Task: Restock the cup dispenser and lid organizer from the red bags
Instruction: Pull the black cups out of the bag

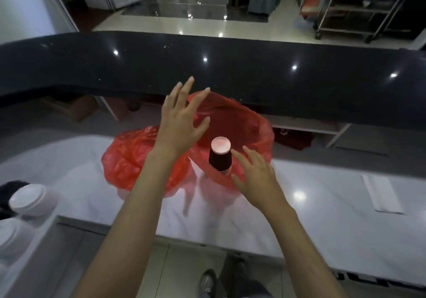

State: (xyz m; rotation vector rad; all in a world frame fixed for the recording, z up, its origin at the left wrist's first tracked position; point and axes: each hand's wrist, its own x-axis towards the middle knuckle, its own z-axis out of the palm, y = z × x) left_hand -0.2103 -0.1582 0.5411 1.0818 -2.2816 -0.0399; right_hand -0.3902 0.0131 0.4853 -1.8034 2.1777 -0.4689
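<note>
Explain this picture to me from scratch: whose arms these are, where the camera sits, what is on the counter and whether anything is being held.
There is no machine here. The single picture comes from a wide-angle camera worn on a person's head, looking forward and down, so the two bare arms are the wearer's own. The left hand is spread open over a red plastic bag that lies on the white counter. The right hand is also open, its fingers beside a stack of dark paper cups standing upside down at the bag's mouth. Neither hand grips anything. At the left edge are white rounded lids, blurred. A white folded strip lies to the right. Behind runs a raised black ledge.
</note>
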